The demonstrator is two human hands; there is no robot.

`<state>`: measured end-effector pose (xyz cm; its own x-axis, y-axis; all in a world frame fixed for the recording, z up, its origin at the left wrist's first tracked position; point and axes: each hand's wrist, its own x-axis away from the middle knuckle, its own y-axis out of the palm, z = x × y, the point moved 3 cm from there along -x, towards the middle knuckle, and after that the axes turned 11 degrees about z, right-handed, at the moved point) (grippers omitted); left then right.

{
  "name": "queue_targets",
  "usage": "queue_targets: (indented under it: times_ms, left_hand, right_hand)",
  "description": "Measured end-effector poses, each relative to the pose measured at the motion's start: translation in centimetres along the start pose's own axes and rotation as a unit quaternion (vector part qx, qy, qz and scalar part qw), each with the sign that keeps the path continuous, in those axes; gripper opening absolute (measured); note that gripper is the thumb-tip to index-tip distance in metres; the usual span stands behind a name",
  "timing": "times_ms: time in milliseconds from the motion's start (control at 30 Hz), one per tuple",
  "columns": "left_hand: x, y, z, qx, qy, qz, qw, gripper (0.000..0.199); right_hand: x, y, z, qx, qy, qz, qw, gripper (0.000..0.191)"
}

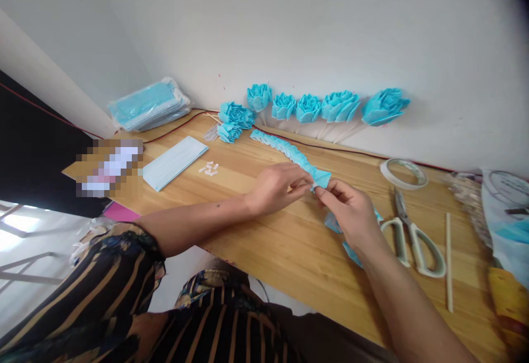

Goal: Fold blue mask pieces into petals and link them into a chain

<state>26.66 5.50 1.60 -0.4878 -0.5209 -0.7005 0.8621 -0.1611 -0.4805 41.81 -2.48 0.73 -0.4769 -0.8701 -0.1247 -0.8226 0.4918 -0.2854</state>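
A long pleated strip of light blue fabric [291, 152] runs back across the wooden table, its near end raised between my hands. My left hand [275, 189] pinches this end at its lower edge, with a tiny white piece at the fingertips. From the other side, my right hand [353, 209] grips the same end between thumb and fingers. Beneath my right hand lie loose blue scraps [352, 253], partly hidden. Several small white bits of tape [210, 168] are scattered left of my left hand.
Several blue fabric flowers [308, 108] on sticks lean along the wall. Scissors [407, 231], a tape roll [404, 173] and a thin stick [449, 261] lie at right. To the left are a flat face mask [176, 163] and a bagged mask stack [149, 104].
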Motion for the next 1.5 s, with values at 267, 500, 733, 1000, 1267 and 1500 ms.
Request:
queue_targets:
  times_ms: [267,500,733,1000,1267,1500]
  left_hand:
    - [0.08,0.40,-0.45,-0.035,-0.007,-0.016,0.999,0.018]
    - [0.11,0.28,-0.34,-0.036,0.024,-0.011,0.999,0.022]
    - [0.24,0.44,-0.27,-0.069,0.022,-0.039,0.997,0.016]
    - [0.34,0.52,-0.12,-0.066,0.000,-0.033,0.997,0.014]
    - [0.39,0.54,-0.31,-0.042,-0.025,-0.032,0.998,0.012]
    - [0.36,0.58,-0.53,-0.014,-0.037,-0.022,0.999,0.011]
  right_hand:
    - [0.13,0.01,-0.07,0.034,-0.017,-0.004,0.999,0.030]
    - [0.21,0.03,-0.12,0.060,-0.032,-0.002,0.998,0.030]
    - [0.35,0.10,-0.20,0.104,-0.072,0.018,0.992,0.028]
    - [0.54,0.19,-0.28,0.130,-0.089,0.027,0.987,0.026]
    - [0.64,0.06,-0.43,0.139,-0.094,0.033,0.985,0.024]
    - [0.62,0.18,-0.43,0.143,-0.091,0.028,0.985,0.026]
